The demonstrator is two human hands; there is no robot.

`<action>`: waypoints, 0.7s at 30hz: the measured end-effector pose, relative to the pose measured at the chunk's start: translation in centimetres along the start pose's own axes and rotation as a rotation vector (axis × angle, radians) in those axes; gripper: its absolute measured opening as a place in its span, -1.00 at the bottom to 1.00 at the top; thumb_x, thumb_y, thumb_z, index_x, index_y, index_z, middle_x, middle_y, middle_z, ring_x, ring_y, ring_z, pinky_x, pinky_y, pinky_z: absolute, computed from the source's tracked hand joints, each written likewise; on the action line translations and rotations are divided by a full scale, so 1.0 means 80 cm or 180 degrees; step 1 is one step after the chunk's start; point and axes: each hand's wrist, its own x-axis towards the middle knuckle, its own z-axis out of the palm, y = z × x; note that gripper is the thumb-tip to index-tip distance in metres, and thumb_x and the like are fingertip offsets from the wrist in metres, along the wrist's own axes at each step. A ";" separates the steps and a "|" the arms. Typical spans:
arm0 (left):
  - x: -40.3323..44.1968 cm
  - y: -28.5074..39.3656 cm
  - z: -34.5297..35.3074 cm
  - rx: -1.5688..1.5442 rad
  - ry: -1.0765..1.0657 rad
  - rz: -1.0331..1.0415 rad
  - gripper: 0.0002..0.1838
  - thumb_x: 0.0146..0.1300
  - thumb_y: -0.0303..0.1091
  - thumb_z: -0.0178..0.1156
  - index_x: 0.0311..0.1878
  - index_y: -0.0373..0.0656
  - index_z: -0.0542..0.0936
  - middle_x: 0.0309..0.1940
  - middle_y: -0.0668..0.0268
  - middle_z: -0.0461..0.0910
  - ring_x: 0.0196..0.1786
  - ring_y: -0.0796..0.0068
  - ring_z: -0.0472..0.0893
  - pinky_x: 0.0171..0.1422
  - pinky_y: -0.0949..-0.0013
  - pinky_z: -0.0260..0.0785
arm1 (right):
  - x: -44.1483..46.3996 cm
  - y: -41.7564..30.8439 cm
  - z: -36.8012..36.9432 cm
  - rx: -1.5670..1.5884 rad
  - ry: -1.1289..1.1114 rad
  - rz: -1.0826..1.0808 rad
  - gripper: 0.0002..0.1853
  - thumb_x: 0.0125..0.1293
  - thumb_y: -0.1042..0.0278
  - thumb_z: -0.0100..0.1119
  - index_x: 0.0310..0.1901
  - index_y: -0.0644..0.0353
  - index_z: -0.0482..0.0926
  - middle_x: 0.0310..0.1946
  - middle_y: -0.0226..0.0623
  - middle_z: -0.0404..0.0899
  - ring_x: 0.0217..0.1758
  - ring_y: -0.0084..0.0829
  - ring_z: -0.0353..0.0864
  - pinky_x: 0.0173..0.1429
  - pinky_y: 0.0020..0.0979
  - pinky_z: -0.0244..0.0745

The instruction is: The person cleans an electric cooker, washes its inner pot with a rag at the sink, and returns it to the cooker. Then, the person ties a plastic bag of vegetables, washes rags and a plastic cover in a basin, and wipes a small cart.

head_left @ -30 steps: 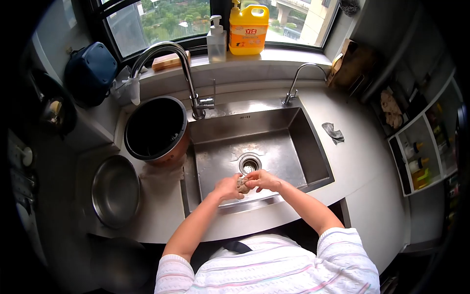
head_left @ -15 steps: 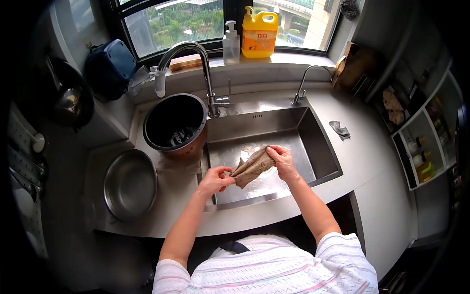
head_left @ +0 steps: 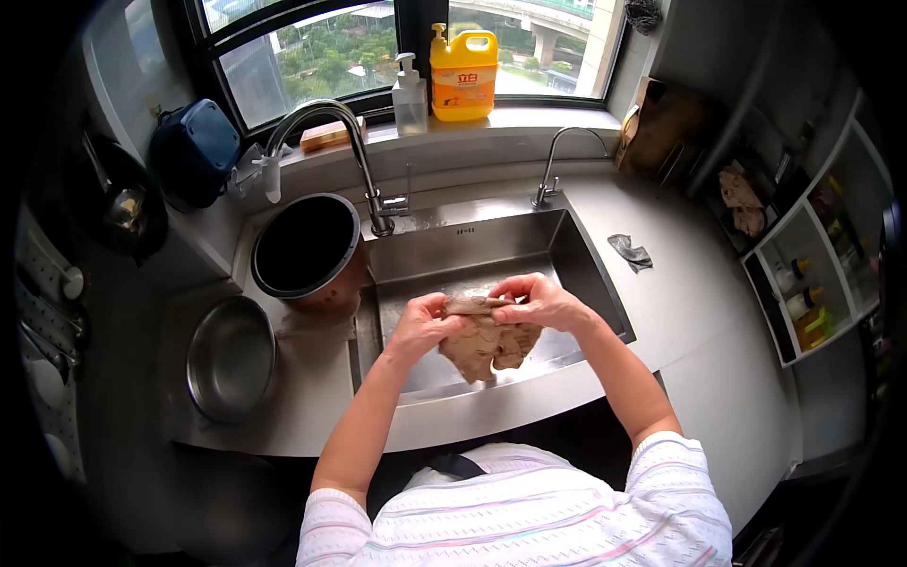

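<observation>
Over the steel sink (head_left: 435, 250) a wrinkled brown cloth (head_left: 487, 348) hangs between my two hands. My left hand (head_left: 423, 326) pinches its upper left edge. At the upper right edge, my right hand (head_left: 537, 304) has its fingers closed on the same cloth, close to the left hand. The top of the cloth is bunched or folded, and its lower edge hangs loose and uneven. Part of the sink floor is hidden behind cloth and hands.
Left of the sink stand a dark inner pot (head_left: 340, 269) and a steel basin (head_left: 200, 369). Behind rise a large faucet (head_left: 362, 161) and a thin faucet (head_left: 548, 170). A grey rag (head_left: 630, 252) lies on the right counter. A yellow jug (head_left: 464, 80) and pump bottle (head_left: 409, 102) stand on the sill.
Both hands have come closer together and the cloth, earlier stretched sideways between them, now hangs down spread wider. The view has shifted slightly, so the surroundings sit further left.
</observation>
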 end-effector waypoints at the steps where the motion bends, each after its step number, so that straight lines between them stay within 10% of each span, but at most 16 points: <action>1: 0.001 0.003 0.000 0.0016 0.0110 0.0003 -0.85 0.02 -0.46 0.31 -0.39 -0.22 0.51 -0.45 0.50 0.49 -0.39 0.77 0.41 -0.32 0.62 0.30 | -0.012 0.002 -0.012 -0.0329 -0.0151 0.0046 -0.56 0.02 0.08 0.38 -0.18 0.25 0.58 -0.42 -0.41 0.54 -0.34 -0.61 0.45 -0.22 -0.52 0.37; 8: 0.009 0.017 0.016 -0.0433 0.0093 0.0122 -0.82 0.07 -0.45 0.30 -0.27 -0.20 0.53 -0.38 0.46 0.54 -0.32 0.74 0.46 -0.18 0.61 0.35 | -0.047 0.036 -0.076 -0.0276 -0.0379 0.0267 -0.74 0.06 0.29 0.33 -0.28 0.28 0.59 -0.50 -0.53 0.50 -0.38 -0.67 0.39 -0.22 -0.54 0.33; 14: 0.000 0.057 0.026 -0.1252 -0.0200 0.0038 -0.82 0.23 -0.47 0.12 -0.11 -0.23 0.49 -0.25 0.38 0.56 -0.20 0.61 0.55 -0.09 0.51 0.43 | -0.057 0.016 -0.090 0.2406 -0.0316 -0.0671 -0.76 0.23 0.37 0.15 -0.12 0.31 0.50 -0.38 -0.40 0.57 -0.30 -0.60 0.52 -0.14 -0.49 0.46; 21: -0.002 0.031 -0.001 -0.0533 -0.0372 -0.0411 -0.57 0.17 -0.47 0.16 0.14 -0.22 0.38 -0.32 0.40 0.55 -0.25 0.71 0.50 -0.16 0.58 0.40 | -0.052 0.063 -0.056 0.2255 -0.0135 0.0045 -0.80 0.24 0.39 0.15 -0.14 0.29 0.56 -0.23 -0.35 0.59 -0.19 -0.57 0.55 -0.04 -0.49 0.47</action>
